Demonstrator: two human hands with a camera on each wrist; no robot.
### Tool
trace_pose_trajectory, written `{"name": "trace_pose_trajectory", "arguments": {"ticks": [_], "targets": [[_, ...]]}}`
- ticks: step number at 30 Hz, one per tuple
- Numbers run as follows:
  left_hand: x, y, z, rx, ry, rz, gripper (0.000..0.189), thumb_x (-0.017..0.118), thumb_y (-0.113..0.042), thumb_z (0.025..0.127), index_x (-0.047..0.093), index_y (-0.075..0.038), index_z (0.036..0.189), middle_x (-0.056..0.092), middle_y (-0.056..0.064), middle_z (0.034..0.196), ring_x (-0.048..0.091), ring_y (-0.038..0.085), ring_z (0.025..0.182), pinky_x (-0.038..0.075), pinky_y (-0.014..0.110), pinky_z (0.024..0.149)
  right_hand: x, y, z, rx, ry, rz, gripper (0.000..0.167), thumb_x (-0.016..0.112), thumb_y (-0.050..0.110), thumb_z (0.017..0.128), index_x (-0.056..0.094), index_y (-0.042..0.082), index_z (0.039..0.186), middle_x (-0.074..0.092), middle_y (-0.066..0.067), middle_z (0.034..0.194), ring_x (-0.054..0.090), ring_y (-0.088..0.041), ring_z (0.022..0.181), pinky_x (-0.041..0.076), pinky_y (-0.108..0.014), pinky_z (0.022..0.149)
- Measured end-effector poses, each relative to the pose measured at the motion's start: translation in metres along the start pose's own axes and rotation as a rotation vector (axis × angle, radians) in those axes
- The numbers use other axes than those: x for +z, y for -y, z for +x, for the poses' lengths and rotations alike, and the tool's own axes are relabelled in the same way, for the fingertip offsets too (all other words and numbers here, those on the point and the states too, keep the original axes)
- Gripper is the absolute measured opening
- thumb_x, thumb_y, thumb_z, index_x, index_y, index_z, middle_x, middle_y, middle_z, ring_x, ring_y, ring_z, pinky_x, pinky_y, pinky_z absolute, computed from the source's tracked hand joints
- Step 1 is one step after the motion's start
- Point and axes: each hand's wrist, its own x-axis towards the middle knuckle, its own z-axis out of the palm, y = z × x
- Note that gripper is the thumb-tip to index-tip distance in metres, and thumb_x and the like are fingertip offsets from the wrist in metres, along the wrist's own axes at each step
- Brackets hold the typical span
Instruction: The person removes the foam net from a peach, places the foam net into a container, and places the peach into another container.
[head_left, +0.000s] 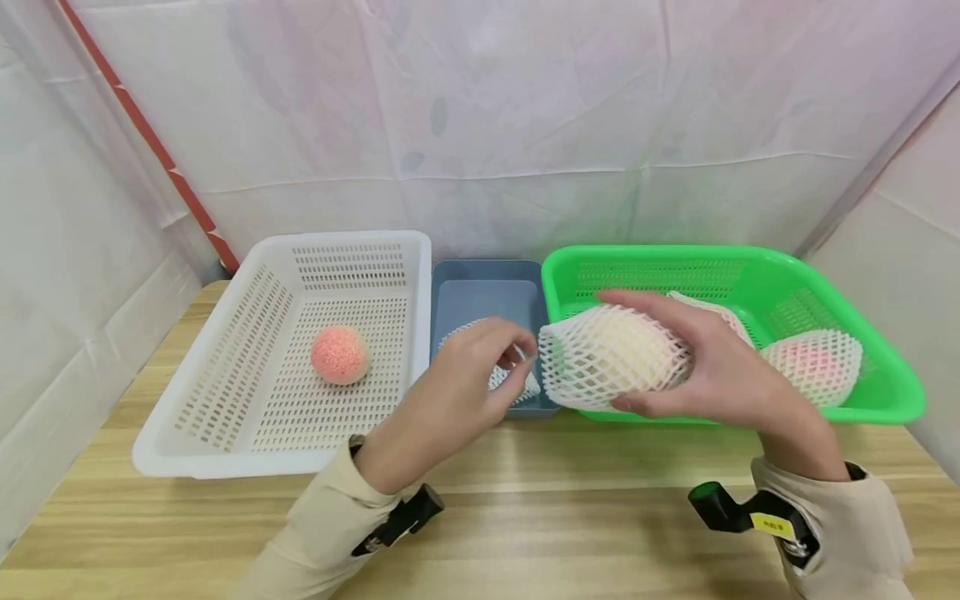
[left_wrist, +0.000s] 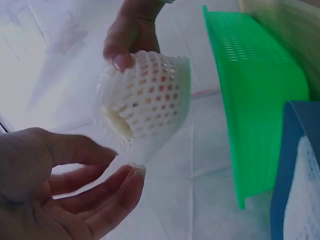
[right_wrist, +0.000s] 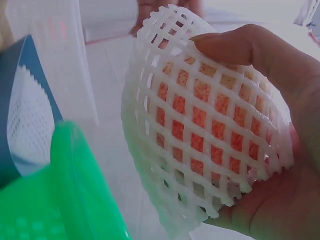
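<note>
Pale, faintly patterned cloth [head_left: 510, 92] hangs behind a wood-grain table [head_left: 570, 508], with a red strip [head_left: 146, 137] running down the cloth at the left. Three containers stand side by side on the table: a white perforated basket [head_left: 337, 240], a blue-grey tray [head_left: 487, 300] and a green basket [head_left: 905, 383]. One bare pink, pale-sided fruit [head_left: 340, 356] lies in the white basket. White foam netting [head_left: 527, 388] lies in the tray, partly hidden from the head view by the left hand [head_left: 465, 383].

Item under handling: a netted fruit [head_left: 615, 354], held up off the table and seen from the head across the left rim of the green basket. Its foam net covers a fruit with pale and reddish areas. The right hand [head_left: 716, 358] grips it, thumb on one side and fingers on the other. The left hand is at the net's left end, its fingers bent and a gap showing between thumb and fingertips; whether a fingertip touches the net cannot be told.

Two further netted fruits, one nearer [head_left: 817, 362] and one farther back [head_left: 716, 310], lie in the green basket, the latter partly behind the right hand.
</note>
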Motion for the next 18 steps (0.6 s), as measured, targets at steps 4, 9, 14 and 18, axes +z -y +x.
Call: {"name": "trace_pose_trajectory", "arguments": {"ticks": [4,9,14,18], "targets": [[-0.007,0.006,-0.012,0.089,-0.010,0.006,0.013,0.067,0.003,0.085,0.072,-0.003,0.095,0.066,0.003,0.096,0.062,0.013,0.088,0.049,0.019,0.081,0.005,0.008,0.000,0.033,0.053,0.108,0.093,0.089,0.008,0.061,0.046,0.022,0.143,0.056,-0.002,0.123,0.058,-0.016,0.093,0.055,-0.031,0.064],[-0.012,0.005,-0.019,0.180,-0.041,-0.028,0.016,0.069,0.001,0.084,0.073,-0.002,0.099,0.067,0.005,0.099,0.062,0.015,0.095,0.048,0.018,0.085,0.011,0.013,0.001,0.035,0.073,0.216,0.094,0.087,0.003,0.062,0.045,0.020,0.143,0.055,-0.002,0.124,0.058,-0.020,0.096,0.055,-0.033,0.066],[-0.013,0.006,-0.023,0.227,-0.055,-0.050,0.015,0.073,0.001,0.081,0.075,-0.001,0.096,0.069,0.006,0.098,0.062,0.016,0.096,0.048,0.017,0.085,0.019,0.015,0.002,-0.010,0.087,0.235,0.094,0.087,0.001,0.061,0.045,0.018,0.142,0.056,0.000,0.125,0.057,-0.019,0.099,0.055,-0.034,0.068],[-0.013,0.009,-0.026,0.218,-0.082,-0.123,0.018,0.075,0.003,0.079,0.075,0.000,0.096,0.070,0.008,0.099,0.065,0.016,0.094,0.050,0.018,0.083,0.024,0.016,0.004,0.003,0.102,0.221,0.093,0.088,0.004,0.060,0.046,0.019,0.142,0.056,0.002,0.124,0.058,-0.018,0.098,0.055,-0.033,0.068]]}}
